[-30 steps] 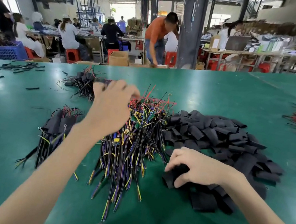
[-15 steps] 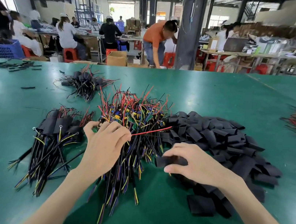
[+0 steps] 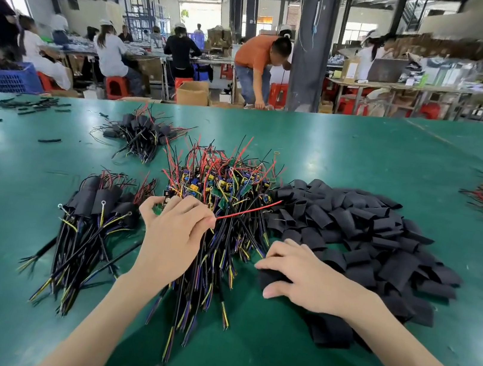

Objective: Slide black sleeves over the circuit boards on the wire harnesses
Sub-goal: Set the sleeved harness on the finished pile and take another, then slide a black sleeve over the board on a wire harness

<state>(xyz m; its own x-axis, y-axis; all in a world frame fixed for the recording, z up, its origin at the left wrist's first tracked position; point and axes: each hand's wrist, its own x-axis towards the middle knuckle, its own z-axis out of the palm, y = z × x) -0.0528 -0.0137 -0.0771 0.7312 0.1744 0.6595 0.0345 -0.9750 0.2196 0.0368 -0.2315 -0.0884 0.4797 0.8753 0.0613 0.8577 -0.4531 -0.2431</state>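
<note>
Green, slightly glossy covering lies on the wide table (image 3: pixel 365 145), and behind it people work at benches in a big hall. On the table, the left hand (image 3: pixel 174 235) has its fingers curled round one harness (image 3: pixel 222 216), and the small green circuit board (image 3: pixel 158 209) shows between thumb and forefinger. Its thin red wire (image 3: pixel 261 207) points away to the right. The right hand (image 3: pixel 311 276) pinches one black sleeve (image 3: pixel 271 278), flat and soft like matte tubing, at the near edge of the sleeve pile (image 3: pixel 382 235). So the board lies to the left of the sleeve and a little farther from the person, with the heap of bare harnesses (image 3: pixel 228 181) between them. I judge the sleeve must be opened and its mouth turned along the wires. Already sleeved harnesses (image 3: pixel 96 202) lie just left of the left hand.
</note>
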